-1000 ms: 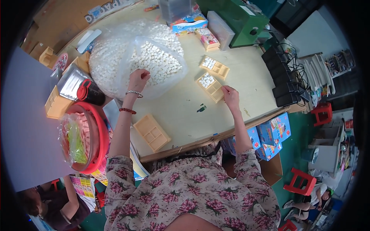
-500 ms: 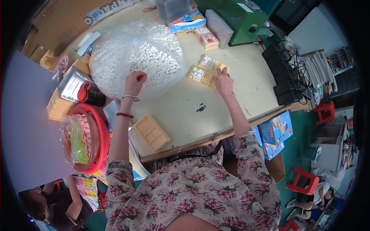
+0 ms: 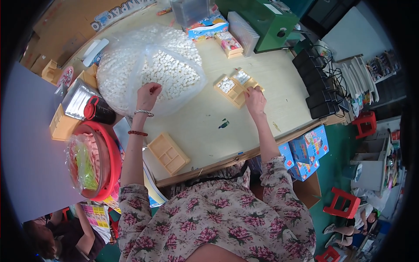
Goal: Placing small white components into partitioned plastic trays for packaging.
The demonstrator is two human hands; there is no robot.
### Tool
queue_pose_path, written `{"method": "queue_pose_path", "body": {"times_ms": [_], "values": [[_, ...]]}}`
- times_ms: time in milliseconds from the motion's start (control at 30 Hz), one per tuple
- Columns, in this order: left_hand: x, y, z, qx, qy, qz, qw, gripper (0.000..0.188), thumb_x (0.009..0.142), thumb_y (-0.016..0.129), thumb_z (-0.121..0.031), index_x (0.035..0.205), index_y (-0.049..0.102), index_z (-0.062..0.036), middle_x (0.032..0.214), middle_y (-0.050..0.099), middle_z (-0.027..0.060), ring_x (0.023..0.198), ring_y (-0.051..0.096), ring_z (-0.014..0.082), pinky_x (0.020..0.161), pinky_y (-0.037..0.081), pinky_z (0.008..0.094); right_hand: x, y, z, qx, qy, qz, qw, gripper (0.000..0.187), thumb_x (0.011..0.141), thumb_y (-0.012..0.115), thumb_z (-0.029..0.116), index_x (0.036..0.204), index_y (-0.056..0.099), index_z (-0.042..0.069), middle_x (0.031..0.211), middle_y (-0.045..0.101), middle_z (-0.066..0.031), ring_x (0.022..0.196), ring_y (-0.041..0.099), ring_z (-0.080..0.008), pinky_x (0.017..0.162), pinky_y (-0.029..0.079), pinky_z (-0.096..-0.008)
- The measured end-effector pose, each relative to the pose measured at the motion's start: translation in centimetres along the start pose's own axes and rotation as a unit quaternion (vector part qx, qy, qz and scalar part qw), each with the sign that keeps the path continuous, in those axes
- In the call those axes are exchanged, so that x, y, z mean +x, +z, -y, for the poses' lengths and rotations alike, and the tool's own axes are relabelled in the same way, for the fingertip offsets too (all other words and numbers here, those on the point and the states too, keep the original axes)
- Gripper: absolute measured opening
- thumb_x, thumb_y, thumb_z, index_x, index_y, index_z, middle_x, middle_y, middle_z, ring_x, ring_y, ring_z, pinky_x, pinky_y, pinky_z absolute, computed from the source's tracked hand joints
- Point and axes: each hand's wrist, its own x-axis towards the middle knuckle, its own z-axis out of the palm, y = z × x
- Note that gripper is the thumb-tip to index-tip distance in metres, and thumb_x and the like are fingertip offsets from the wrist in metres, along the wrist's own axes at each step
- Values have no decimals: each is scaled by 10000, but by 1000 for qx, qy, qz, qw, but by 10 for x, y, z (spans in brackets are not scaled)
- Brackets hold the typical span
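Note:
My left hand [image 3: 147,96] hovers at the near side of a large clear plastic bag [image 3: 174,74] full of small white pieces. Its fingertips are pinched together, and whatever they hold cannot be made out. My right hand [image 3: 255,100] has its fingers closed at the near edge of a cream divided tray [image 3: 252,83]. Beside that lies a second cream divided tray [image 3: 238,96], close against it. Each tray has white pieces in its far-left compartment. A third divided tray [image 3: 168,153], with bare compartments, lies near the table's front edge.
At the left stand a red basin [image 3: 114,159] with bagged items and a dark, red-lidded bottle [image 3: 99,110]. A green machine [image 3: 262,26] and small boxes [image 3: 228,43] occupy the back. Black devices with cables [image 3: 316,83] line the right edge. Other people sit low on both sides.
My right hand's fingers have curled in at the tray edge, and the right-hand tray has shifted slightly nearer and to the right. My left hand stays pinched by the bag. The view shifted slightly.

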Motion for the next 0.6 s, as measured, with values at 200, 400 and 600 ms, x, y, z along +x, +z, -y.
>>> {"method": "queue_pose_path", "body": {"times_ms": [200, 400, 600], "values": [[-1, -7, 6, 3, 1, -4, 1000, 110, 769, 616, -61, 864, 625, -7, 765, 620, 64, 674, 587, 117, 642, 475, 234, 12, -9, -43, -35, 86, -26, 995, 180, 757, 599, 194, 895, 610, 79, 856, 550, -126, 761, 593, -301, 640, 491, -398], [2, -2, 2, -27, -11, -14, 999, 94, 749, 618, -49, 830, 623, -3, 736, 611, 88, 639, 583, 140, 617, 470, 243, 50, -10, -83, -77, 162, -33, 983, 195, 744, 560, 184, 883, 612, 58, 869, 554, -165, 787, 590, -324, 663, 490, -414], [1, -8, 9, -15, -7, -29, 999, 103, 741, 623, -61, 828, 627, -6, 722, 602, 96, 644, 586, 155, 620, 469, 253, 89, -4, -108, -68, 143, -26, 987, 198, 723, 529, 176, 848, 609, 45, 935, 567, -190, 826, 581, -332, 710, 480, -427]]}}
